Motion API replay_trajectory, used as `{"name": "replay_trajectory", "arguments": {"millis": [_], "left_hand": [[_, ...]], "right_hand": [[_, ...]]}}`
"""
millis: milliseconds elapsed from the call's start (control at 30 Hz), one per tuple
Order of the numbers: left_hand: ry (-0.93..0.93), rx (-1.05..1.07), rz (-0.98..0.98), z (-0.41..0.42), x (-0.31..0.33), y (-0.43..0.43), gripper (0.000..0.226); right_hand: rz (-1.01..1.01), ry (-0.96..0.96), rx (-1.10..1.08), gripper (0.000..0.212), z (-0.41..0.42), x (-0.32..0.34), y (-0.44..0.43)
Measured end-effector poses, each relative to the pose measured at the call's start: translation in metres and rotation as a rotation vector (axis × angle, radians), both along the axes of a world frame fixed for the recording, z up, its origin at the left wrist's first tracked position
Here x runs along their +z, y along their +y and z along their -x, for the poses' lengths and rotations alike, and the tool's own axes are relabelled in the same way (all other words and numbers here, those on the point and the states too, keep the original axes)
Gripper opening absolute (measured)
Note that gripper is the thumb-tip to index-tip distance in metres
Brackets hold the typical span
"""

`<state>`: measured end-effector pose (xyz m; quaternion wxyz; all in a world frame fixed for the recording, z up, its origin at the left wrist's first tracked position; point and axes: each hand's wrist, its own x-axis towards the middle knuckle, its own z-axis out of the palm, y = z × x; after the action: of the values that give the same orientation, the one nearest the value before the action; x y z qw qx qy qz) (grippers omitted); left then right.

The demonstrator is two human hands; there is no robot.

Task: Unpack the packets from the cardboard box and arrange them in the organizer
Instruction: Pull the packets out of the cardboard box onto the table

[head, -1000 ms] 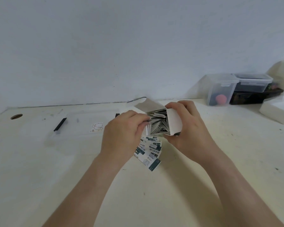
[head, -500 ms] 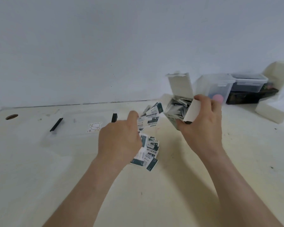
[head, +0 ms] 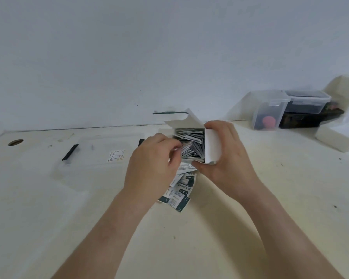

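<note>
Returned into cardboard box [head: 213, 147]: left hand [head: 151, 168], pinching packets [head: 189, 146] | right hand [head: 232, 158] grips box, flap open

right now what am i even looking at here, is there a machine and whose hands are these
No machine here: these are a person's two bare hands, filmed by one camera worn on their head, looking forward and down. The right hand holds an open white cardboard box, tilted toward the camera. The left hand reaches in, its grip pinching some packets. A pile of loose packets lies on the table beneath the hands. A clear organizer sits to the left; lidded tubs stand far right.
</note>
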<state>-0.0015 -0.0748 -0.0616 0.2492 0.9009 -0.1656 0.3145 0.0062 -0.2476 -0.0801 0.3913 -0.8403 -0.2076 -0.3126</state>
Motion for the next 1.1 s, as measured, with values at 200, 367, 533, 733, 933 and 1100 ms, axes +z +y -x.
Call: {"name": "replay_trajectory", "arguments": {"millis": [200, 367, 533, 733, 933, 1100], "left_hand": [[0.031, -0.068, -0.053, 0.000, 0.004, 0.001, 0.020], [0.109, -0.021, 0.156, 0.001, 0.008, 0.000, 0.010], [0.197, -0.074, 0.289, 0.003, 0.011, 0.000, 0.012], [0.060, -0.027, 0.042, 0.006, 0.011, -0.001, 0.019], [-0.196, -0.032, 0.216, 0.001, 0.006, 0.001, 0.027], [-0.237, 0.002, 0.325, 0.000, 0.011, 0.007, 0.023]], "right_hand": [[-0.011, 0.079, 0.054, 0.078, 0.007, 0.004, 0.006], [0.092, -0.006, 0.052, 0.070, 0.011, 0.010, 0.004], [0.237, 0.033, 0.045, 0.058, 0.014, 0.012, 0.008], [0.213, 0.050, 0.017, 0.062, 0.013, 0.011, 0.007], [0.146, 0.065, -0.085, 0.063, 0.011, 0.010, 0.002], [0.111, 0.141, -0.141, 0.069, 0.006, 0.008, -0.003]]}}
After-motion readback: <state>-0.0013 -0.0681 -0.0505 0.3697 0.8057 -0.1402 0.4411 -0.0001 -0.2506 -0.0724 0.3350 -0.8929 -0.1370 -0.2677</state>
